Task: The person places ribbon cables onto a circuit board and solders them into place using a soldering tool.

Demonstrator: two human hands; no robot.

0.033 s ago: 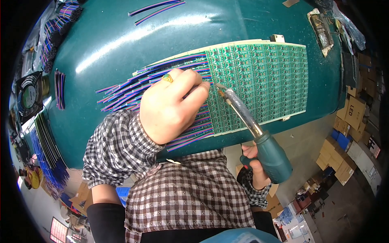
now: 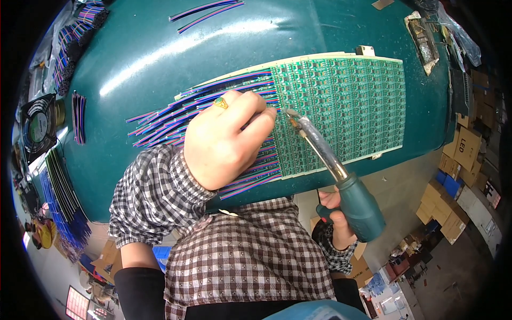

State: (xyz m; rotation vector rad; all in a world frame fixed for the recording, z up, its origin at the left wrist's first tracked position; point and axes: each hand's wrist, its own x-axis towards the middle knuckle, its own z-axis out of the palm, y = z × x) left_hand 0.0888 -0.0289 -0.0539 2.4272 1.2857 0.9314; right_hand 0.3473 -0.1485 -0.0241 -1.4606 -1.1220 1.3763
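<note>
A large panel of green circuit boards [image 2: 341,106] lies on the green table. Along its left edge run many flat ribbon cables [image 2: 165,121] of blue, red and black wires. My left hand [image 2: 226,136], with a green-stoned ring on one finger, is pinched on a ribbon cable at that edge; the hand covers most of it. In my right hand [image 2: 338,218] is a soldering iron [image 2: 360,205] with a dark green handle, gripped below the panel's near edge. Its tip is over the board's left columns, just right of my left fingertips. Whether it touches the board I cannot tell.
Loose ribbon cables [image 2: 210,15] lie at the far side, with a small bundle [image 2: 79,117] at the left. A black fan [image 2: 38,127] stands at the left edge. A metal tray [image 2: 422,42] sits far right. Cardboard boxes [image 2: 461,149] are stacked beyond the table's right.
The soldering iron's tip has shifted very slightly to the right, away from my left fingertips. My left hand has stayed in place.
</note>
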